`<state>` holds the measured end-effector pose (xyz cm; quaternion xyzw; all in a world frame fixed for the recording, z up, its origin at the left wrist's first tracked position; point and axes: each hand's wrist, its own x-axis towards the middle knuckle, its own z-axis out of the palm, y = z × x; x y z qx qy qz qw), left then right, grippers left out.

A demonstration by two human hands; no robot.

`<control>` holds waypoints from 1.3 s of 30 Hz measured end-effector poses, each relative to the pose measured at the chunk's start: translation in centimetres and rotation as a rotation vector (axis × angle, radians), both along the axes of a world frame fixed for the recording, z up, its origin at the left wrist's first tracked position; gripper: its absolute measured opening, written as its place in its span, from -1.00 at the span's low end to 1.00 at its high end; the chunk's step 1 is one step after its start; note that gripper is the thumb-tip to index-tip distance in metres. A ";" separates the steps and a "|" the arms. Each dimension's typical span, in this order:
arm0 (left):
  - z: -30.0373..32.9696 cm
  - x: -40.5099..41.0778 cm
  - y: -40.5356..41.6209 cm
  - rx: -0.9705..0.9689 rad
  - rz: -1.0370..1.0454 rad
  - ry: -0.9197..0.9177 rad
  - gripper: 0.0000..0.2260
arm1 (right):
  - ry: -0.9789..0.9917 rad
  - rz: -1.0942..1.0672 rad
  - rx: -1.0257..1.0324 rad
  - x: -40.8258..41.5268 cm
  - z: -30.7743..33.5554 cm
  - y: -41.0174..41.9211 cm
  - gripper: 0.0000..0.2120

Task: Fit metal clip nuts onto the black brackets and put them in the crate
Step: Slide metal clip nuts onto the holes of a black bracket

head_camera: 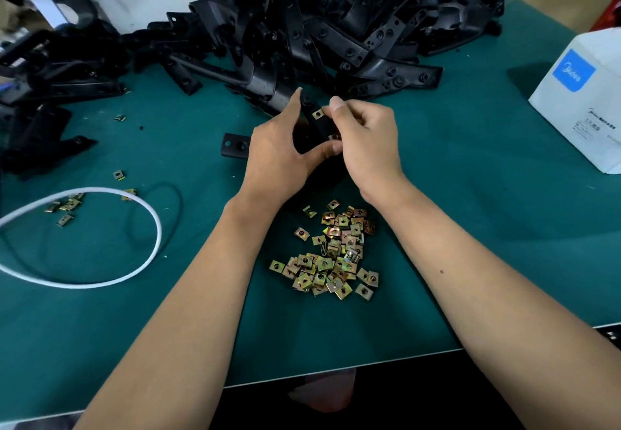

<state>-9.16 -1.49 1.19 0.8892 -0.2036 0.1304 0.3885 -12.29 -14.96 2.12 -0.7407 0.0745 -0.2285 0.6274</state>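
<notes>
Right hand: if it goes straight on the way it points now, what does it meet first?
The right hand points away toward the bracket pile. Probably it meets the pile's near edge first, though depth is unclear.

Matt green counter (470, 228) with a smooth mat-like face, black brackets (302, 33) piled along its far edge (semi-gloss, seemingly plastic), brassy iridescent metal clip nuts (331, 254), smooth white cardboard box (581, 100) at the right edge
</notes>
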 end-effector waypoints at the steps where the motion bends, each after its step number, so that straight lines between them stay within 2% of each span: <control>1: 0.0 0.0 -0.1 0.005 0.008 0.000 -0.13 | -0.011 -0.003 -0.028 0.1 -0.1 0.0 -0.67; 5: -0.1 0.1 -0.2 0.044 0.045 0.020 -0.22 | 0.035 0.048 -0.139 0.4 -0.3 0.2 -0.84; 9: 0.0 0.1 -0.4 0.137 0.066 0.005 -0.21 | 0.081 0.058 -0.170 0.7 -0.6 0.4 -0.70; 17: 0.7 -0.8 0.0 0.210 -0.007 -0.111 -0.11 | 0.108 -0.005 -0.225 0.7 -0.2 -1.0 -0.78; 23: 1.1 -1.3 -0.1 0.288 0.042 -0.154 -0.13 | 0.122 -0.041 -0.317 1.4 -0.3 -1.0 -0.80; 30: 0.8 -1.0 0.0 0.164 0.025 -0.100 -0.17 | 0.049 0.044 -0.332 0.3 -0.7 -1.4 -0.70; 39: 0.5 -0.9 -0.2 0.078 0.016 -0.105 -0.18 | -0.046 0.025 -0.375 0.4 -0.6 -1.2 -0.76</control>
